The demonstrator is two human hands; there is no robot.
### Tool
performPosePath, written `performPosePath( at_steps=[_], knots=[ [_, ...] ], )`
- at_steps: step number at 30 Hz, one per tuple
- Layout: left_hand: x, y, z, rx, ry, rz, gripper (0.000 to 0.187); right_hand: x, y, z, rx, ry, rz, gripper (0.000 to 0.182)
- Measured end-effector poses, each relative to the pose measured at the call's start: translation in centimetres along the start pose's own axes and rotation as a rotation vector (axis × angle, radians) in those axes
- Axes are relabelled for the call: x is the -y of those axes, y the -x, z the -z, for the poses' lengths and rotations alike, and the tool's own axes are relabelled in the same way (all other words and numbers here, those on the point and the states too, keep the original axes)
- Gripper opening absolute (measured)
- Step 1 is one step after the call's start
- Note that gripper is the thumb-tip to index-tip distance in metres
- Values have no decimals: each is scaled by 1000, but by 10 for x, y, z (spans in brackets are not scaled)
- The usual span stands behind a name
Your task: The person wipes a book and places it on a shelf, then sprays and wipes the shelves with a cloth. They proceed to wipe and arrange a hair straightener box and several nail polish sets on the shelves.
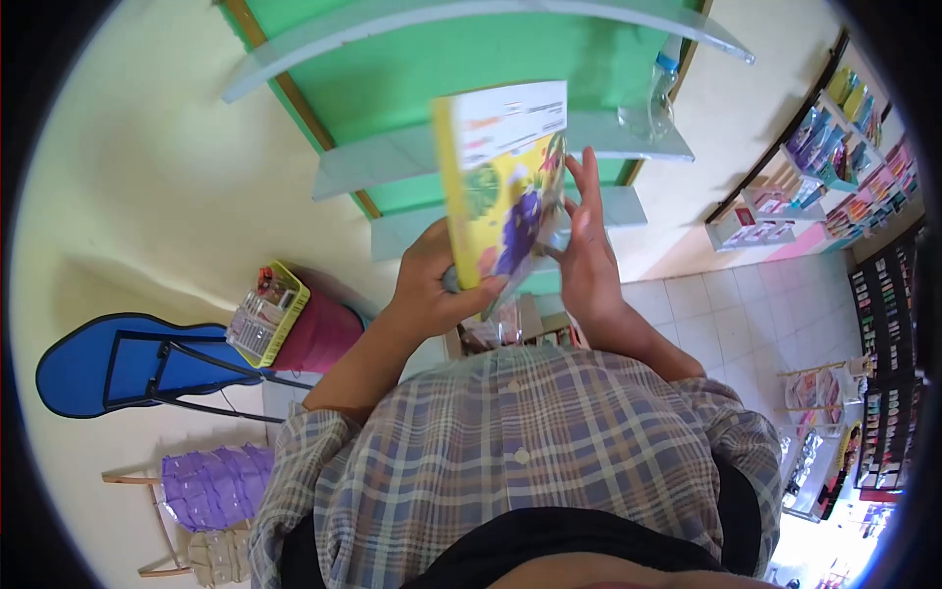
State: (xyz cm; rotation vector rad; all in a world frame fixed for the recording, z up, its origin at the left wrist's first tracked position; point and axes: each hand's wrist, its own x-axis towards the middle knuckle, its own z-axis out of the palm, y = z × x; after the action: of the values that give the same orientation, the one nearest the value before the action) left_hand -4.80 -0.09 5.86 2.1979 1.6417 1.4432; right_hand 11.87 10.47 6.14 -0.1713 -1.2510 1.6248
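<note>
My left hand [429, 285] is closed round the lower left corner of a yellow and white box-like pack [505, 187], thumb across its front. The pack stands nearly upright and a little blurred, with a purple cartoon figure and green leaf shapes printed on its yellow part. At the pack's right edge is my right hand [592, 260], its fingers stretched upward and apart. Behind both hands, a shelf unit with a green back panel [392, 59] carries pale grey shelves [378, 162]. A clear bottle with a blue cap [662, 88] stands on the middle shelf's right end.
To the left, a yellow basket [289, 304] of small goods sits on a dark pink bin [329, 329], beside a blue folding chair [74, 368]. A purple hanging organizer [211, 481] is lower left. Stocked wall shelves [765, 211] and a dark display rack [888, 363] line the right.
</note>
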Motion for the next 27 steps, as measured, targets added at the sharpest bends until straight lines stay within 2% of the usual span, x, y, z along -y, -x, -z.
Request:
performPosePath(
  at_steps=[2, 3, 4, 6, 7, 9, 11, 12, 13, 14, 15, 16, 19, 21, 23, 24, 25, 26, 27],
  knots=[
    [13, 16, 7, -58, 355, 274, 39, 16, -5, 10, 59, 286, -176, 70],
    [12, 15, 14, -60, 342, 254, 39, 16, -11, 17, 102, 158, -213, 70],
    [10, 12, 19, -36, 389, 224, 39, 27, -14, 24, 183, 204, -278, 71],
    [9, 11, 28, -10, 431, 181, 39, 27, -20, 33, 278, 109, -301, 73],
    [10, 10, 32, 19, 389, 173, 39, 24, -20, 34, 282, 111, -284, 73],
    [13, 8, 33, 41, 342, 148, 40, 17, -17, 35, 386, 119, -113, 72],
    [16, 2, 29, -113, 246, 89, 47, 12, -17, 32, 381, 147, -44, 73],
    [13, -3, 28, -113, 236, 71, 47, 13, -18, 30, 366, 164, 12, 74],
    [9, -4, 30, -195, 196, 154, 53, 23, -15, 30, 431, 83, -148, 73],
    [3, -7, 32, -278, 157, 231, 59, 29, -13, 27, 438, 93, -118, 73],
    [-3, -10, 40, -255, 43, 213, 71, 33, -14, 23, 451, 144, -177, 74],
    [-1, -11, 44, -261, -9, 143, 73, 40, -19, 19, 463, 202, -215, 76],
    [-20, -39, 77, -230, -108, -6, 72, 75, -32, 0, 568, 305, -210, 85],
    [-32, -49, 99, -96, -348, -235, 72, 99, -40, -11, 618, 352, -124, 87],
    [-47, -65, 113, -92, -364, -227, 71, 125, -50, -19, 627, 386, -133, 89],
    [-55, -77, 119, -92, -373, -222, 71, 140, -59, -24, 639, 464, -65, 90],
    [-65, -88, 130, -22, -404, -138, 87, 152, -71, -26, 649, 544, 7, 90],
    [-76, -101, 136, -22, -405, -155, 87, 158, -81, -29, 642, 550, 22, 90],
    [-90, -121, 137, -40, -458, -320, 99, 169, -94, -28, 634, 572, 188, 91]
  ],
)
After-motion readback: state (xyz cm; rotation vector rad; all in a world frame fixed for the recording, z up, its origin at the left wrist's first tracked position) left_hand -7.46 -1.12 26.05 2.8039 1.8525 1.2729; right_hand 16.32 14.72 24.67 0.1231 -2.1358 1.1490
